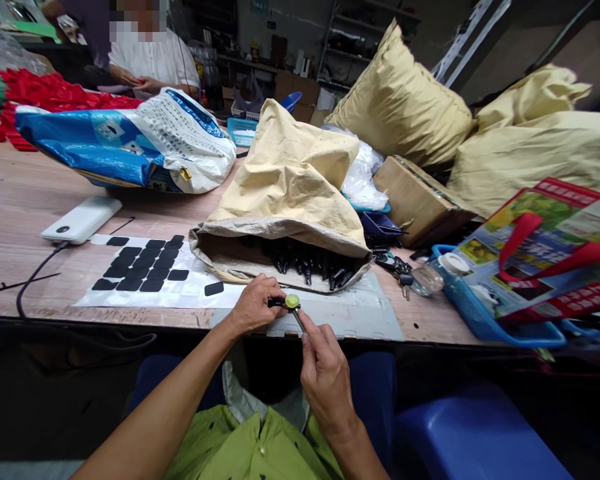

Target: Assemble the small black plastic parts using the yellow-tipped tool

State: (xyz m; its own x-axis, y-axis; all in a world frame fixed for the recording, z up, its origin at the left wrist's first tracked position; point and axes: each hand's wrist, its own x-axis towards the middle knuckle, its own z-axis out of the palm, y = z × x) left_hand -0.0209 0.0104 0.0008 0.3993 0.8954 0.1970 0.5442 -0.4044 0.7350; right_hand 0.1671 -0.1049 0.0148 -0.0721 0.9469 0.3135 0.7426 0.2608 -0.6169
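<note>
One long wood-grain table: stretches in front of you, its near edge just beyond your lap.
Two bulging beige cloth sacks: at the far right side, behind the other things.
Open cream cloth sack: lies in the middle, its mouth towards you, slender black parts showing inside.
Blue-and-white printed plastic sack: to the left of the cream one, lying on its side.
Colourful printed bag with red handles: leans in a blue plastic basket on your right.
White sheet: flat on the left, bearing rows of black rounded patches.
Left hand: just in front of the sack's mouth, fingers closed round a small black piece.
Right hand: nearer you, fingers pinched together on a thin metal tool.
White rounded box: beside the sheet, a dark cable running from it.
Thin metal tool: slants up from your right fingers to the black piece.
Small black piece: sticks out of your left fingers.
Round yellow-green disc: where piece and tool meet; which one carries it you cannot tell.
</note>
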